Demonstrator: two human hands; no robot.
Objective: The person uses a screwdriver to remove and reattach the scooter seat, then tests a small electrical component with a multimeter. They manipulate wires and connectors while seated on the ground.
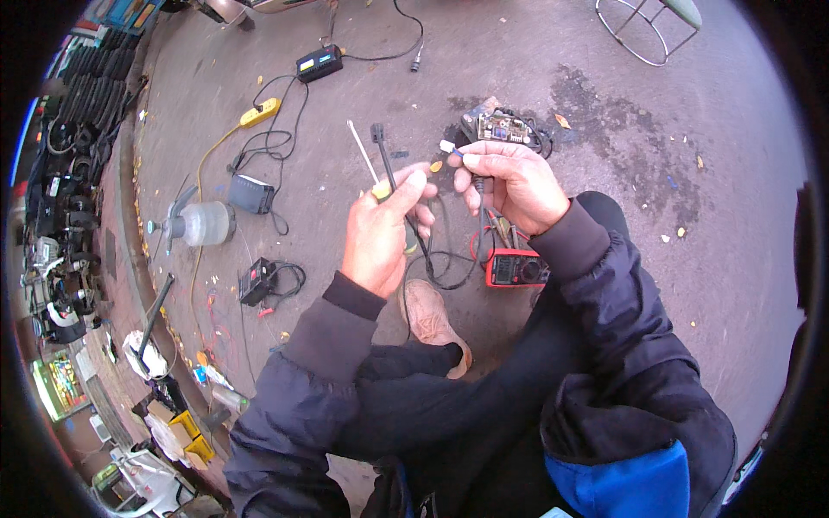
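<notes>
My left hand (380, 237) is closed round a screwdriver (363, 151), its thin shaft pointing away from me and part of its yellow-green handle showing. A black cable (385, 154) with a dark plug at its far end is gripped in the same hand. To the right, my right hand (522, 186) pinches a small white connector (447, 147) on short wires, and a thicker black cable hangs beneath those fingers. Just beyond that hand, an exposed circuit board (503, 128) lies on the ground. A red multimeter (518, 269) rests below my right wrist, beside several tool handles.
Black power adapters (319, 63) and a yellow power strip (260, 112) lie among tangled cords on the pavement. A clear spray bottle (207, 224) stands left. A stool (661, 30) is at the far right. Tyres and parts line the left kerb. My shoe (432, 319) is below my hands.
</notes>
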